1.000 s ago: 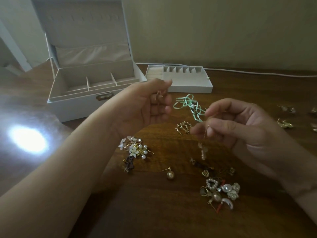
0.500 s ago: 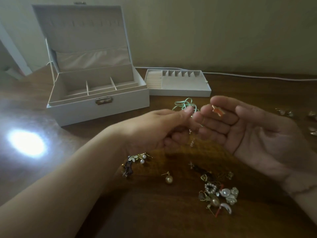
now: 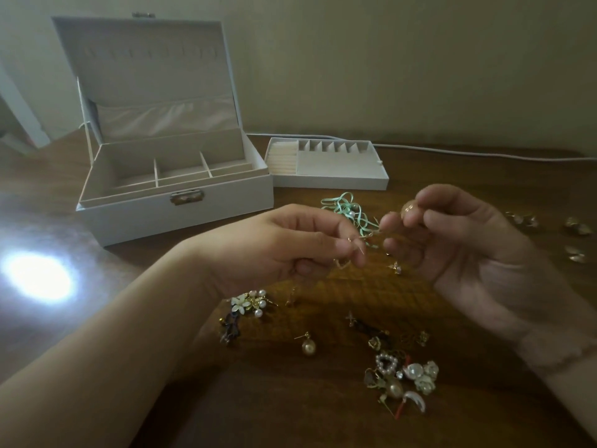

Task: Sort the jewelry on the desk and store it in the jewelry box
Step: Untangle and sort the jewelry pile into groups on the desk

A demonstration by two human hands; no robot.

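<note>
Desk (image 3: 290,415) wooden, jewelry scattered. Jewelry box (image 3: 174,208) open at back left, tray (image 3: 329,179) beside it. Left hand (image 3: 290,250) pinches small gold earring (image 3: 350,242); right hand (image 3: 452,240) curled, pinches round gold piece (image 3: 407,209). Pearl earring (image 3: 308,346) on desk.

Dim, soft; bright glare on desk (image 3: 97,318) left

Bare desk (image 3: 97,318) left of the hands — scattered earrings (image 3: 400,379) crowd the right, probably loosely.
</note>
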